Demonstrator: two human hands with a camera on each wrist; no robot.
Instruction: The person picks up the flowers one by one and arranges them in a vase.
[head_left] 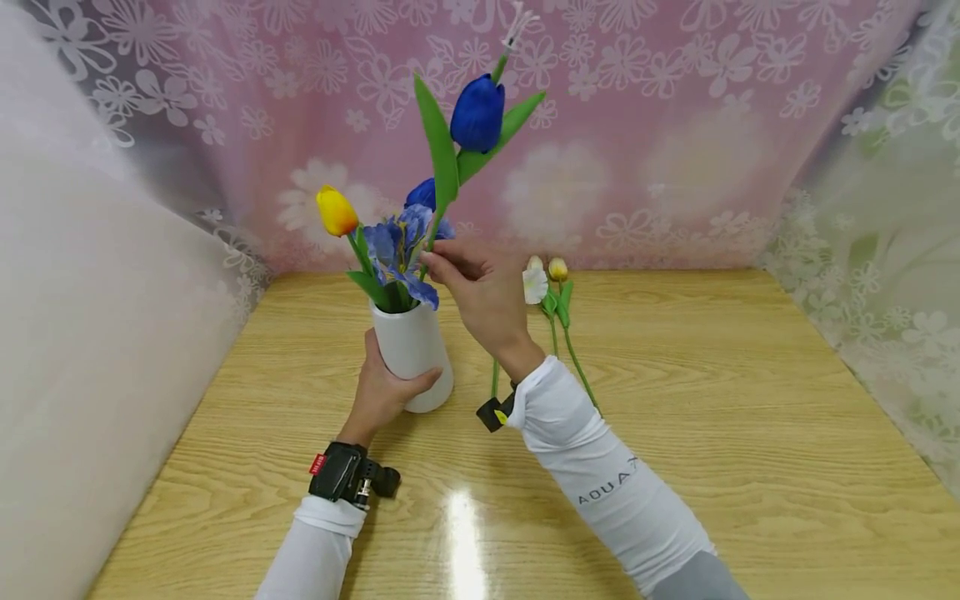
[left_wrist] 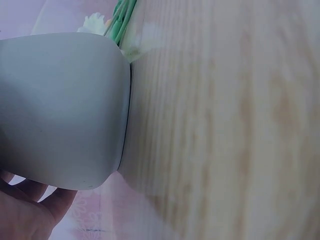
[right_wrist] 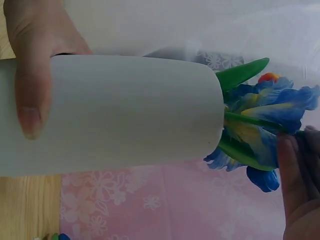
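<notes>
My left hand grips the white vase low on its side, thumb across the front. The vase stands slightly tilted on the table. A yellow-orange tulip, a ruffled blue iris and a second blue tulip rise from its mouth. Above them, my right hand pinches the green stem of a tall blue tulip between thumb and fingers. In the right wrist view, a green stem runs from the vase mouth to those fingertips. A thin stalk with a white tip sticks up behind the bloom.
Behind my right wrist, pale yellow tulips and a white flower lie on the wooden table. A pink floral curtain hangs behind the table, and pale sheets flank both sides.
</notes>
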